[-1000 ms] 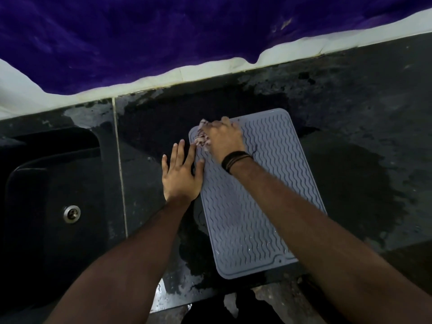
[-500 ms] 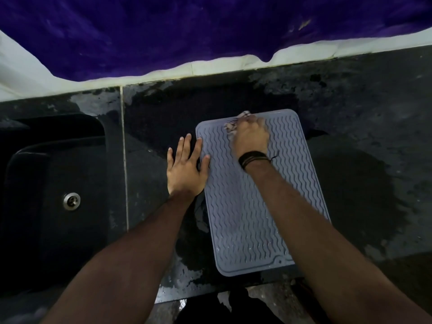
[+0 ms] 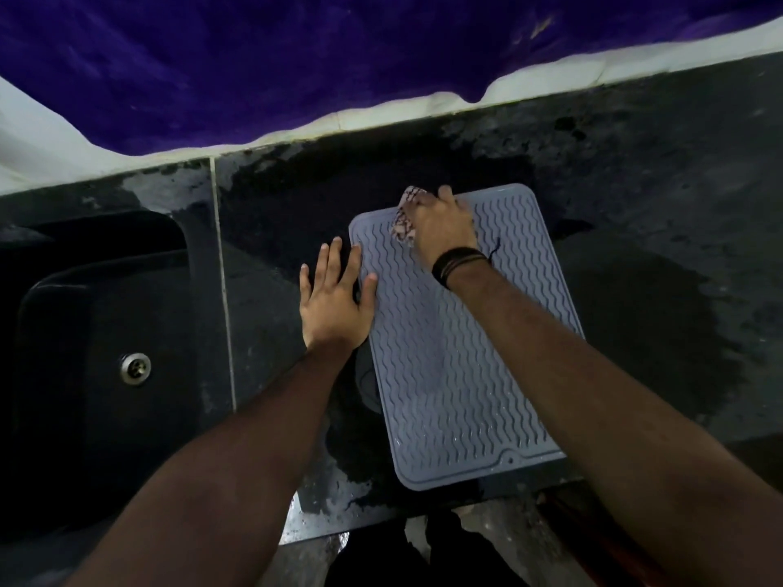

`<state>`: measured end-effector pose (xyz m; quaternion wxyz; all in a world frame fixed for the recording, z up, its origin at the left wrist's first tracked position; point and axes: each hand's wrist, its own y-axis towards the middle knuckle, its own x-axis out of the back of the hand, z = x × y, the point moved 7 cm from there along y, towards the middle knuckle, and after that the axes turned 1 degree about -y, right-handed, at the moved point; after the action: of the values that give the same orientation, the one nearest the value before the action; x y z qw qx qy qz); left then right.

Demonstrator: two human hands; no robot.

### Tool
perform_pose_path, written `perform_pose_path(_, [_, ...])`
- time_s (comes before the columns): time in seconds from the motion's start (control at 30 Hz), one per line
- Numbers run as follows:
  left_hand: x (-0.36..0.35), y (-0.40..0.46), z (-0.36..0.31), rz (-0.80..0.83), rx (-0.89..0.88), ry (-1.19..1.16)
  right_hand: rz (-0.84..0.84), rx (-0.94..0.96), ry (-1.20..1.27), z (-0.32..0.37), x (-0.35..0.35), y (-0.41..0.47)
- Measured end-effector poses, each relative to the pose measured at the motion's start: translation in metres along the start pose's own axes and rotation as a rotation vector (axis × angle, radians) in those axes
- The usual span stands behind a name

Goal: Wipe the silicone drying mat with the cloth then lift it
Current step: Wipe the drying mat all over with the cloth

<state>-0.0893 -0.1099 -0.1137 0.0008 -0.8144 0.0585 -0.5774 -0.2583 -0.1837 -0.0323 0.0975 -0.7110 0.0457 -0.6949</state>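
Note:
A grey silicone drying mat [image 3: 449,366] with a wavy ribbed pattern lies flat on the dark wet counter [image 3: 656,205]. My right hand [image 3: 442,226] grips a small patterned cloth [image 3: 404,220] and presses it on the mat's far edge, near the far left corner. My left hand [image 3: 334,298] lies flat with fingers spread, mostly on the counter, its thumb and index finger resting on the mat's left edge.
A black sink [image 3: 97,366] with a metal drain [image 3: 135,368] sits to the left of the counter. Water patches darken the counter around the mat. A purple cloth [image 3: 296,57] over a white wall runs along the back. The counter's front edge is near the mat's near end.
My right hand with the cloth has slid along the mat's far edge, from the left corner to the right and back a little to the left. My left hand has stayed put.

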Motion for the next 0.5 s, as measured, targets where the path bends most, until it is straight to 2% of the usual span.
perform_pose_path(0.1, [0.0, 0.001, 0.0, -0.007, 0.015, -0.003, -0.002, 0.024, 0.019, 0.001, -0.01, -0.017])
perform_pose_path(0.27, [0.001, 0.0, 0.001, 0.001, 0.022, -0.002, -0.025, 0.042, 0.037, 0.003, -0.027, -0.093])
perform_pose_path(0.33, [0.001, 0.0, 0.001, 0.011, 0.02, -0.01, 0.03, 0.044, 0.027, 0.005, -0.033, -0.114])
perform_pose_path(0.4, [0.002, -0.001, 0.001, 0.012, 0.012, -0.014, 0.067, 0.036, 0.015, 0.004, -0.031, -0.116])
perform_pose_path(0.5, [0.004, 0.0, 0.0, 0.013, 0.004, -0.021, -0.015, 0.005, 0.059, 0.007, -0.008, -0.087])
